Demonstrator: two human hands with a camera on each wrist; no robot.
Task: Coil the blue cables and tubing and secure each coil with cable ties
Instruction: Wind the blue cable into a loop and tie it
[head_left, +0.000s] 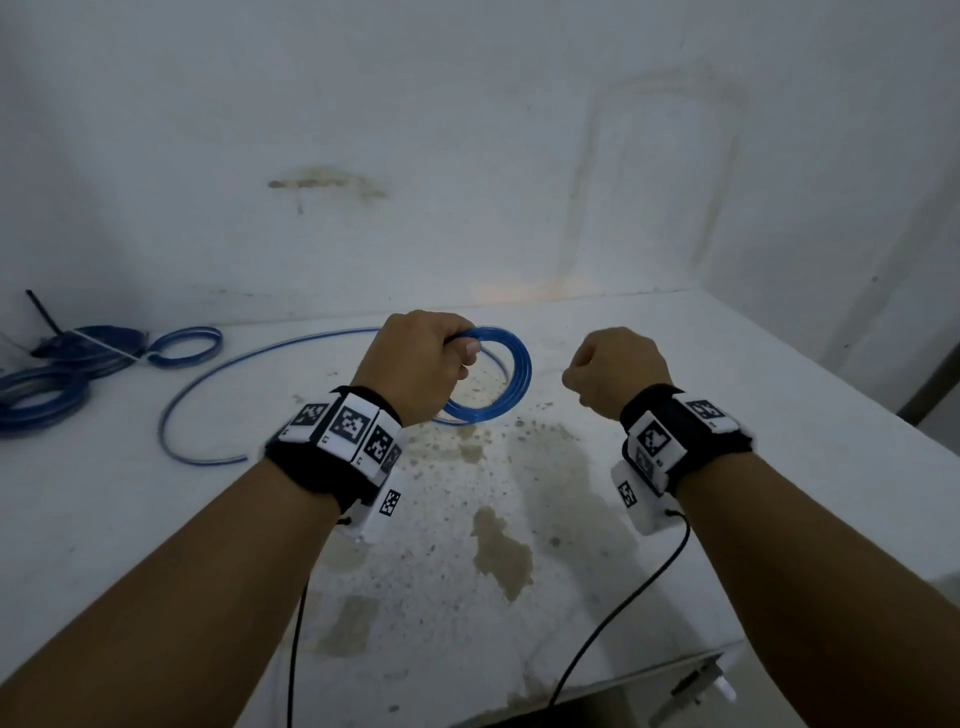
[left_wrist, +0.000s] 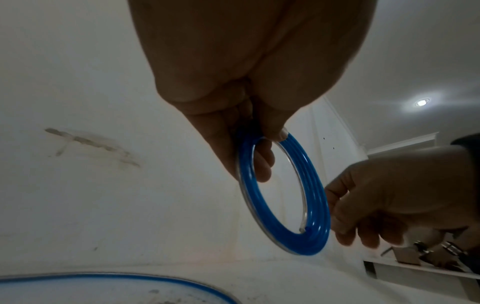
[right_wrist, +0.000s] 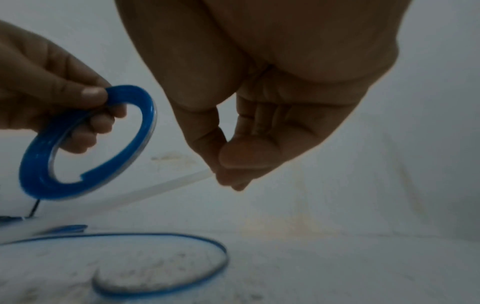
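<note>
We are at a stained white table (head_left: 519, 545) set against a white wall. From the head view, our left hand (head_left: 415, 358) grips a small coil of blue tubing (head_left: 511, 379) held just above the surface, its loose tail (head_left: 218, 374) sweeping out in a wide arc to the left of that hand. Our right hand (head_left: 618, 371) hangs just to the right of the coil with its fingers curled in; what it holds is hidden from here. Further left of the left hand lie the finished bundles (head_left: 78, 364), dark blue coils, at least one of them crossed by a white tie.

From the left wrist, thumb and fingers clamp the top of the coil (left_wrist: 283, 195), several turns stacked flat, with the cut inner end showing at the bottom.

From the right wrist, thumb and fingertips (right_wrist: 233, 174) pinch a pale strip (right_wrist: 145, 191), which we take to be a cable tie, though blur leaves us unsure.

We judge the earlier coils done. This one is only part wound: a long tail remains on the table, so winding and tying are both still ahead
</note>
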